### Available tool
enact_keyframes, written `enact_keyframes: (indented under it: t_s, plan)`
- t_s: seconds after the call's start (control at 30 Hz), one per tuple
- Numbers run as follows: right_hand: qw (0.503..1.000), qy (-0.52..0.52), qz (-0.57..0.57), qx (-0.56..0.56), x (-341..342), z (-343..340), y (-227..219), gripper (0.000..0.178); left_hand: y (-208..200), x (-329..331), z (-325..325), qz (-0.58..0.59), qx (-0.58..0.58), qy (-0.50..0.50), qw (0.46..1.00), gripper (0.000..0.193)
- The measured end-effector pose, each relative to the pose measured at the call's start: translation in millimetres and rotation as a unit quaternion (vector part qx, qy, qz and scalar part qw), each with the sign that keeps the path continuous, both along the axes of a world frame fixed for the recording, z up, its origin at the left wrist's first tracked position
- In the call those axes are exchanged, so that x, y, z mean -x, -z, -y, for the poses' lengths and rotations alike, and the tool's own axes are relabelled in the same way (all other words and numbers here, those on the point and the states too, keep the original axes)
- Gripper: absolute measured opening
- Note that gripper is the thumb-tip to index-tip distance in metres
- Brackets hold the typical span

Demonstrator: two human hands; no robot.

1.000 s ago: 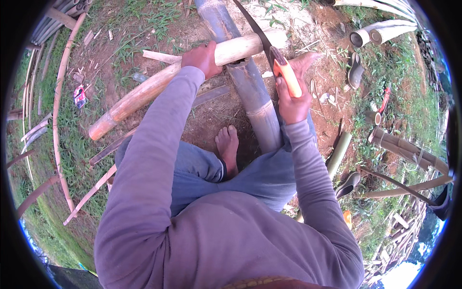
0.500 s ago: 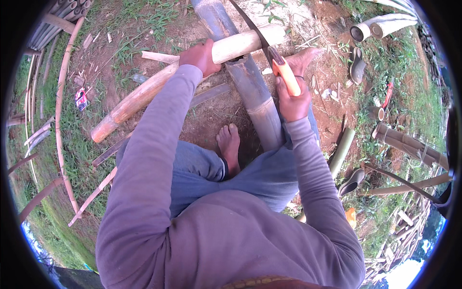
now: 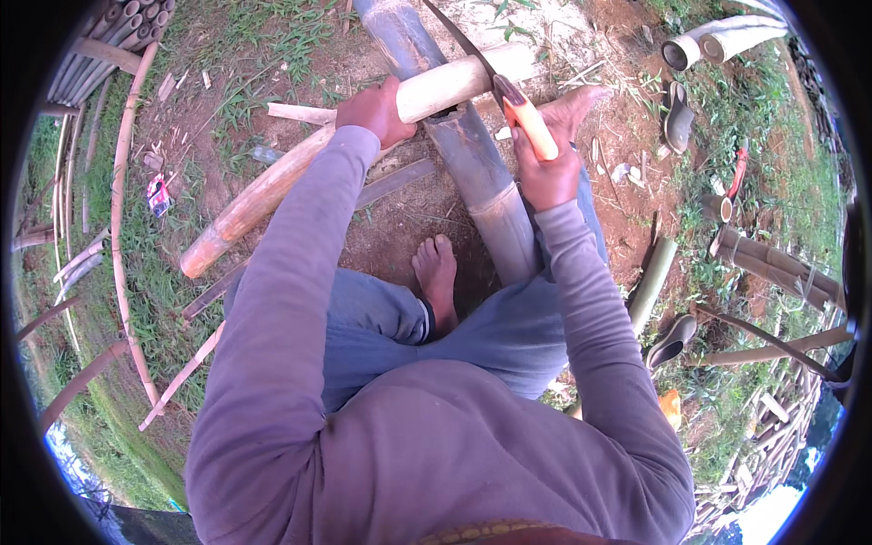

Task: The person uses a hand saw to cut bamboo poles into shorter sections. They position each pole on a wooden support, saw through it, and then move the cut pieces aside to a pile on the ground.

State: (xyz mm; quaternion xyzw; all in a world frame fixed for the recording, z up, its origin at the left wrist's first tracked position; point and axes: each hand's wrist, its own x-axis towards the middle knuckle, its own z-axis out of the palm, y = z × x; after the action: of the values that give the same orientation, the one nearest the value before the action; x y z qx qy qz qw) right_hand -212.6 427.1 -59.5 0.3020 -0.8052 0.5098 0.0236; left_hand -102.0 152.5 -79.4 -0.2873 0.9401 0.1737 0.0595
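Surrounding the saw point(image 3: 521, 111) — soil point(image 3: 386, 234), grass point(image 3: 283, 56), stacked bamboo point(image 3: 91, 65)

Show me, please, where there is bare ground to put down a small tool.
Bare soil lies between the flat strip, the nearer foot and the grey bamboo. It is crowded where the pale pole crosses that bamboo, with the left hand and saw there.

Grey clogs point(image 3: 678, 120) right; bamboo poles point(image 3: 102, 65) stacked upper left.

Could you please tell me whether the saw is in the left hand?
No, the right hand grips the saw by its orange handle, while the left hand holds the pale pole.
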Motion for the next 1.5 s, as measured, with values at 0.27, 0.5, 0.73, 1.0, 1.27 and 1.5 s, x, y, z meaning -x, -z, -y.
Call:
enact_keyframes:
  t_s: [0.27, 0.5, 0.73, 1.0, 1.27, 1.5]
  plan:
    - [0.998, -0.005, 0.063, -0.011, -85, -145, -29, 0.021, -4, -11, 5, 0.042, -0.023, -0.021, 0.999, 0.071]
    - [1.000, -0.003, 0.019, -0.023, -6, -18, -2, 0.026, -5, 2, 8, 0.034, -0.049, 0.007, 0.998, 0.072]
    - [0.998, -0.039, 0.032, 0.029, -19, -15, -20, 0.030, 3, 4, 59, 0.041, -0.273, 0.064, 0.959, 0.079]
    - [0.999, -0.015, 0.038, 0.008, -19, -9, -21, 0.048, 22, -7, -15, -0.059, 0.119, -0.035, 0.991, 0.070]
    - [0.994, -0.067, 0.083, -0.023, -95, -169, -70, 0.046, -1, -10, 0, 0.016, 0.028, -0.024, 0.999, 0.070]
    - [0.998, -0.007, 0.054, -0.033, -8, 6, -38, 0.042, -5, 3, -8, 0.002, 0.034, -0.009, 0.999, 0.070]
